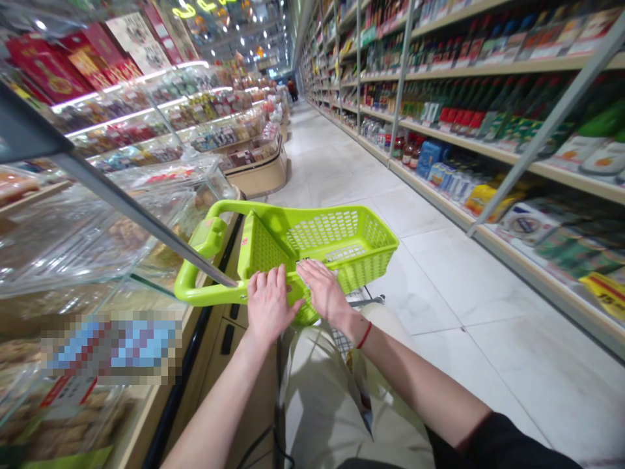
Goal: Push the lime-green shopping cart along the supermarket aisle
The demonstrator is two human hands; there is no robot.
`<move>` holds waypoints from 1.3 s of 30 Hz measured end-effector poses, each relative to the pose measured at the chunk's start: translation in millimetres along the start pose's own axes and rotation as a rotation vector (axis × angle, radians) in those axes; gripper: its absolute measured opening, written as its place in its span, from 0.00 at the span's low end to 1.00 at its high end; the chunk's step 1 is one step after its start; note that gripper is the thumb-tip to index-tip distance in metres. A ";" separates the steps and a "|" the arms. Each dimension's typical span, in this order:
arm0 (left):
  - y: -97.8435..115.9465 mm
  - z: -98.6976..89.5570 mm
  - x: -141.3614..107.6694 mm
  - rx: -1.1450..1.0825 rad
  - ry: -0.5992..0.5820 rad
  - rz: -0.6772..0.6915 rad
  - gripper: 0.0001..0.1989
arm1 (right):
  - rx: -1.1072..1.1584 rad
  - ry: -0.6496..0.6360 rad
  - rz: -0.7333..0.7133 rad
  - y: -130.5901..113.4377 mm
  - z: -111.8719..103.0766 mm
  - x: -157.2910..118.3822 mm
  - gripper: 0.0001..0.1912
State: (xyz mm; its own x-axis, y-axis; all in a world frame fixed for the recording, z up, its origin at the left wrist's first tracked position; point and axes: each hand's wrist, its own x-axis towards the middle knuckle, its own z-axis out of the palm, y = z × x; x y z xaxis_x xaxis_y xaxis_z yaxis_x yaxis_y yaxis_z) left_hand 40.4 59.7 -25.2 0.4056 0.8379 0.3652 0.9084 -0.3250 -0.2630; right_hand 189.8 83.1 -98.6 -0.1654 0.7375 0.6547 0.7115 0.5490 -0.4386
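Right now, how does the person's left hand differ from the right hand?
The left hand lies nearer the green handle; the right hand, farther from it. The right hand has a red cord at its wrist; the left hand shows none. Both rest on the near side of the green basket.

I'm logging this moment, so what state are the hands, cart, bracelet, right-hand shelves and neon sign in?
Left hand: on the cart's near rim, grip tightness unclear
Right hand: on the same rim, tightness unclear
Green cart: upright, open-topped
Red bracelet: worn, right wrist
Shelves: stocked
Neon sign: lit
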 end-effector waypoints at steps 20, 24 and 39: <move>2.6 -0.9 0.1 -0.044 -0.003 -0.029 0.41 | -0.060 0.060 0.076 37.5 -13.8 -15.5 0.28; 2.5 -1.6 0.2 -0.037 -0.002 -0.015 0.40 | 0.010 -0.020 -0.003 7.2 -2.5 0.2 0.28; 2.0 1.7 0.6 -0.055 0.006 -0.024 0.41 | -0.085 0.056 0.021 53.7 -19.5 -20.1 0.26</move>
State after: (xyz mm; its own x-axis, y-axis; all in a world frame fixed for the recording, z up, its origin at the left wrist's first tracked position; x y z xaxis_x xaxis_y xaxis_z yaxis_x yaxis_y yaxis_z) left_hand 42.3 60.3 -27.1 0.3838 0.8433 0.3762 0.9221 -0.3282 -0.2049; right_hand 244.6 90.2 -123.3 -0.1130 0.7243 0.6801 0.7705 0.4961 -0.4003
